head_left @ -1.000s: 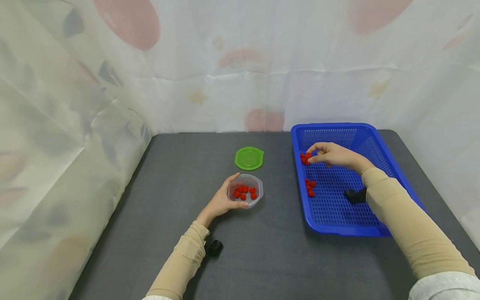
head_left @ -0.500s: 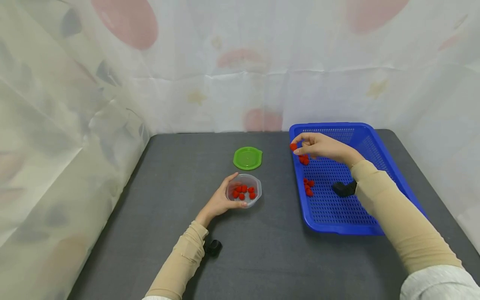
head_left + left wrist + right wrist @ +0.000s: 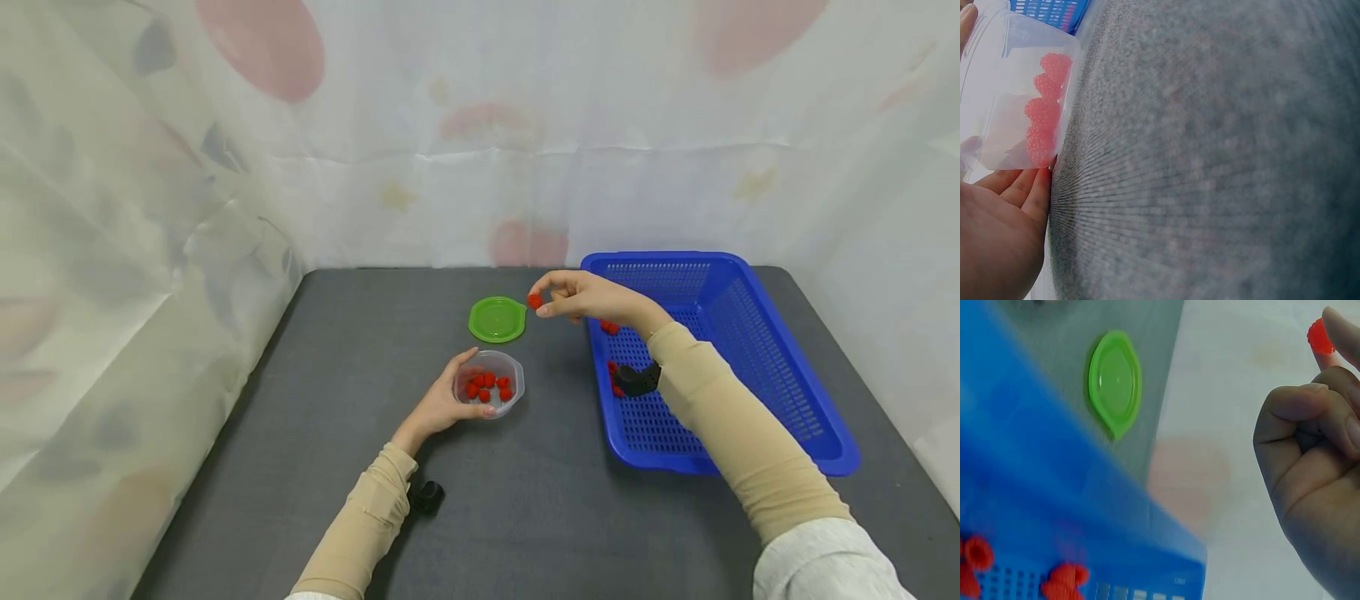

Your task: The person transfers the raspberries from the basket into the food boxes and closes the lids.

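My right hand [image 3: 581, 298] pinches one red raspberry [image 3: 535, 301] between thumb and forefinger, above the table just left of the blue basket. In the right wrist view the same raspberry [image 3: 1320, 337] shows at the fingertips. My left hand [image 3: 442, 402] is curled round a clear plastic container [image 3: 513, 367] standing on the table. Several raspberries [image 3: 1043, 111] lie on its bottom, seen through the wall in the left wrist view. Behind the container lies a green lid [image 3: 497, 320], flat on the table. More raspberries [image 3: 610, 327] sit along the basket's left side, partly hidden by my right arm.
A blue perforated basket [image 3: 780, 392] stands at the right of the grey table [image 3: 360, 350]. Patterned white curtains [image 3: 450, 200] hang behind the table and at both sides. A black wrist mount [image 3: 429, 497] sticks out beside my left forearm.
My right hand has lifted a raspberry from the basket and carried it left over the rim, close to the green lid. The left hand and the container have stayed in place.
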{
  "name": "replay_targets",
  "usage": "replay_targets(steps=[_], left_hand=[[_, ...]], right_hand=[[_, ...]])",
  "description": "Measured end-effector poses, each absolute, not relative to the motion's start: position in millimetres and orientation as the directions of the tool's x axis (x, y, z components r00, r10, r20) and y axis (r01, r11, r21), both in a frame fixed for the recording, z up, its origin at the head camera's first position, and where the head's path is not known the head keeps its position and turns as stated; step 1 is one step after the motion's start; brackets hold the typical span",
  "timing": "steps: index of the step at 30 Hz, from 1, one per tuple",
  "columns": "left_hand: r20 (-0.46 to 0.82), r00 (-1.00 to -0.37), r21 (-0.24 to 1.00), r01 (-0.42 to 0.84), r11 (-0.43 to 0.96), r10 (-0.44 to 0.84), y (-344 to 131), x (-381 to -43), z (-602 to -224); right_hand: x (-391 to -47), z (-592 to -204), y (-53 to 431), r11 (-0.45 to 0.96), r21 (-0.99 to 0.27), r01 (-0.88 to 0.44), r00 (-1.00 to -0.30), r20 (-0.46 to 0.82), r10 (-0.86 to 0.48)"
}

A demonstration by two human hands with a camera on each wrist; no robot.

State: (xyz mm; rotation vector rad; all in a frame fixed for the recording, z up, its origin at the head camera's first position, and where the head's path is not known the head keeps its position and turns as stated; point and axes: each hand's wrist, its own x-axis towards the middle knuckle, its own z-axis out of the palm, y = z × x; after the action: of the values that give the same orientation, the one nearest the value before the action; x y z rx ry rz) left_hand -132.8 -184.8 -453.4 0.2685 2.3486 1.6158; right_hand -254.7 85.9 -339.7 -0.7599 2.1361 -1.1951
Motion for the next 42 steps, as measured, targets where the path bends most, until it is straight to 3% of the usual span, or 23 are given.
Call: replay_targets(steps=[10,26,31,42], left_hand=[[-0.092,-0.958,0.924,0.020,0.381,0.273,-191.5,-143.4,-482.7],[-0.134,-0.951,0.925,-0.018,0.380,0.280,-187.7,-140.8,-468.6],[-0.136,-0.943,0.926,-0.011,0.378,0.305,-184.3,-134.6,-451.2],[-0.132,-0.942,0.929,-0.008,0.371,0.310,-183.6,-135.2,-449.7]], right_hand=[[-254.4,-345.4,50.7,0.396,-0.898,-0.193,-0.577,-0.223,-0.786],[-257.2,-374.0,23.0,0.534,-0.816,-0.221,-0.383,-0.431,-0.817],[-254.6,-381.2,16.4,0.584,-0.774,-0.244,-0.360,-0.487,-0.796],[-248.5,-390.3,7.9,0.616,-0.717,-0.326,-0.354,-0.512,-0.783]])
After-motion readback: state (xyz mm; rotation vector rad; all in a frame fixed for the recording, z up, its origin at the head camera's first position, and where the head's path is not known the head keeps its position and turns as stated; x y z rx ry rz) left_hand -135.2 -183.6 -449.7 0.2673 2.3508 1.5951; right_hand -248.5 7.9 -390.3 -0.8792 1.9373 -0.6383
